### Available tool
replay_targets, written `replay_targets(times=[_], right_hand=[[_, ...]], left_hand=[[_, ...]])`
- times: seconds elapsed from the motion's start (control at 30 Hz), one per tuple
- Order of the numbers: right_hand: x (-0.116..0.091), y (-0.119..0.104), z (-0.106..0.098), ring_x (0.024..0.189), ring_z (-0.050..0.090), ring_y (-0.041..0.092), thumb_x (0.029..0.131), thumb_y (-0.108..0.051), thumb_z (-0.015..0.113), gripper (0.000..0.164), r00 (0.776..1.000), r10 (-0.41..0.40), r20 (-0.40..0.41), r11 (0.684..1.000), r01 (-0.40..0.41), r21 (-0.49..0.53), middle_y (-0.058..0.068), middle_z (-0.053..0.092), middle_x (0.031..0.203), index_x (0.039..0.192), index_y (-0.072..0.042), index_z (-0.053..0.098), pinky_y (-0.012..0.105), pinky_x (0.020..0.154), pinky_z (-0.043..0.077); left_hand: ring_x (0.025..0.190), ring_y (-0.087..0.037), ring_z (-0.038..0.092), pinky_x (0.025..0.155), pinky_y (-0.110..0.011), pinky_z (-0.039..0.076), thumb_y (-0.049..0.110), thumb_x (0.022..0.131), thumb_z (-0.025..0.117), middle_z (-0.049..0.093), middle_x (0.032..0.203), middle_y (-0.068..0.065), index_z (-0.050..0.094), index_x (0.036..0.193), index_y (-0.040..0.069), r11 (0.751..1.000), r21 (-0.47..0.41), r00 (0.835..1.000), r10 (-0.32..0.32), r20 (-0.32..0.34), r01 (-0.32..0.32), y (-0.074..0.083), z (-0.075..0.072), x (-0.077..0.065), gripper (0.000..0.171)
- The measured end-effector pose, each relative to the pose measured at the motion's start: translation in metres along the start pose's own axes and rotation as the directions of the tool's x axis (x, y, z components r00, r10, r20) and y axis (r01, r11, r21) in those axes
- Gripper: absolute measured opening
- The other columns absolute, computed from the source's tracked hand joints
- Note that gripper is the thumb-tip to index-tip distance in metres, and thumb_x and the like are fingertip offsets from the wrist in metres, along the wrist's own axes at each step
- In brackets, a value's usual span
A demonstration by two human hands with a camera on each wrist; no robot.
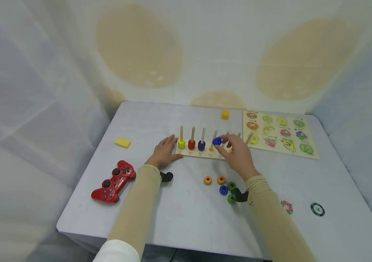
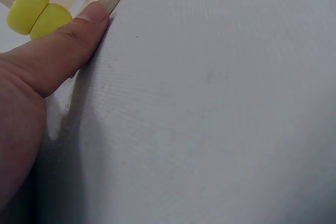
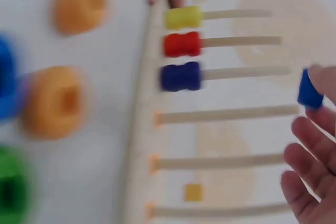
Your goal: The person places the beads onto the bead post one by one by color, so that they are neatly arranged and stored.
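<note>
A wooden peg board (image 1: 194, 153) lies across the table, its upright pegs in a row. Double-lobed beads sit on the three left pegs: yellow (image 1: 181, 144), red (image 1: 191, 145) and dark blue (image 1: 201, 146). My right hand (image 1: 238, 154) pinches a blue bead (image 3: 310, 90) between thumb and forefinger, up near the top of the fourth peg; its other fingers are loosely bent. At the board's left end rests my left hand (image 1: 163, 152), fingers extended, with the straight thumb (image 2: 79, 38) touching the front edge.
Before the board lie orange beads (image 1: 207, 180), a blue bead (image 1: 223, 190) and green beads (image 1: 231, 186). A red game controller (image 1: 115, 183) and yellow block (image 1: 122, 142) are left; another yellow block (image 1: 225, 115), fruit puzzle board (image 1: 277, 133), flower-like piece (image 1: 287, 206) and chip (image 1: 318, 209) lie elsewhere.
</note>
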State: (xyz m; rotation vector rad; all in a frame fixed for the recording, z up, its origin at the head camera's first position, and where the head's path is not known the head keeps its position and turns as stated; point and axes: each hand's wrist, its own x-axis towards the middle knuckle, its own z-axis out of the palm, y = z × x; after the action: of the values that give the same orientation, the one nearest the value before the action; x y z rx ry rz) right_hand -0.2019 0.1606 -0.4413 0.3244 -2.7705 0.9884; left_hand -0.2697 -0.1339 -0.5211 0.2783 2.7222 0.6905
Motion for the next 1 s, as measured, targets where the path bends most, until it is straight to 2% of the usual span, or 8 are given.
replay_targets(times=[0.07, 0.13, 0.3, 0.6, 0.8, 1.0], right_hand=[[0.014, -0.007, -0.005, 0.082, 0.057, 0.024, 0.098, -0.032, 0.069, 0.04, 0.997, -0.028, -0.07, 1.0, 0.028, -0.001, 0.01, 0.067, 0.098, 0.129, -0.007, 0.064, 0.033, 0.067, 0.044], [0.025, -0.013, -0.008, 0.072, 0.054, 0.022, 0.099, -0.032, 0.068, 0.041, 0.994, -0.02, -0.106, 1.0, 0.019, -0.015, 0.008, 0.065, 0.089, 0.13, -0.006, 0.064, 0.03, 0.059, 0.04], [0.038, -0.019, -0.011, 0.057, 0.048, 0.018, 0.099, -0.034, 0.068, 0.041, 0.995, 0.052, -0.086, 0.996, -0.057, -0.067, 0.005, 0.061, 0.077, 0.131, -0.007, 0.063, 0.028, 0.049, 0.034], [0.039, -0.024, -0.011, 0.056, 0.049, 0.019, 0.1, -0.035, 0.067, 0.041, 0.995, 0.082, -0.065, 0.992, -0.088, -0.092, 0.005, 0.062, 0.076, 0.131, -0.009, 0.063, 0.029, 0.049, 0.034], [0.038, -0.028, -0.013, 0.056, 0.048, 0.018, 0.099, -0.037, 0.066, 0.042, 0.994, 0.11, -0.009, 0.985, -0.11, -0.131, 0.004, 0.061, 0.076, 0.131, -0.01, 0.062, 0.028, 0.049, 0.034], [0.038, -0.028, -0.011, 0.055, 0.046, 0.016, 0.099, -0.039, 0.066, 0.052, 0.992, 0.124, -0.019, 0.979, -0.125, -0.163, 0.003, 0.062, 0.077, 0.142, -0.01, 0.059, 0.028, 0.048, 0.034]], left_hand=[[0.161, -0.029, 0.005, 0.13, -0.056, 0.01, 0.055, 0.093, 0.068, 0.008, 0.174, 0.001, 0.023, 0.163, 0.023, 1.0, -0.007, 1.0, -0.001, -0.002, 0.0, 0.001, -0.002, -0.001, 0.089], [0.161, -0.029, 0.005, 0.13, -0.056, 0.01, 0.054, 0.093, 0.068, 0.008, 0.174, 0.0, 0.023, 0.164, 0.023, 1.0, -0.01, 1.0, -0.001, 0.0, 0.001, 0.002, -0.003, -0.002, 0.089], [0.161, -0.029, 0.005, 0.13, -0.056, 0.011, 0.053, 0.094, 0.068, 0.008, 0.174, 0.0, 0.023, 0.164, 0.023, 1.0, -0.007, 1.0, -0.001, 0.011, 0.001, 0.003, -0.003, -0.004, 0.088], [0.161, -0.03, 0.004, 0.13, -0.056, 0.009, 0.052, 0.095, 0.067, 0.007, 0.174, -0.001, 0.021, 0.164, 0.022, 1.0, -0.001, 1.0, -0.001, 0.003, 0.001, 0.004, -0.003, -0.004, 0.087], [0.161, -0.028, 0.004, 0.13, -0.055, 0.009, 0.053, 0.095, 0.067, 0.007, 0.174, 0.001, 0.021, 0.164, 0.024, 1.0, -0.01, 1.0, -0.006, 0.004, 0.006, 0.003, -0.003, -0.005, 0.088], [0.161, -0.029, 0.003, 0.13, -0.056, 0.008, 0.05, 0.095, 0.067, 0.007, 0.174, 0.0, 0.021, 0.164, 0.023, 1.0, -0.009, 1.0, 0.002, -0.001, -0.002, -0.001, 0.0, -0.001, 0.087]])
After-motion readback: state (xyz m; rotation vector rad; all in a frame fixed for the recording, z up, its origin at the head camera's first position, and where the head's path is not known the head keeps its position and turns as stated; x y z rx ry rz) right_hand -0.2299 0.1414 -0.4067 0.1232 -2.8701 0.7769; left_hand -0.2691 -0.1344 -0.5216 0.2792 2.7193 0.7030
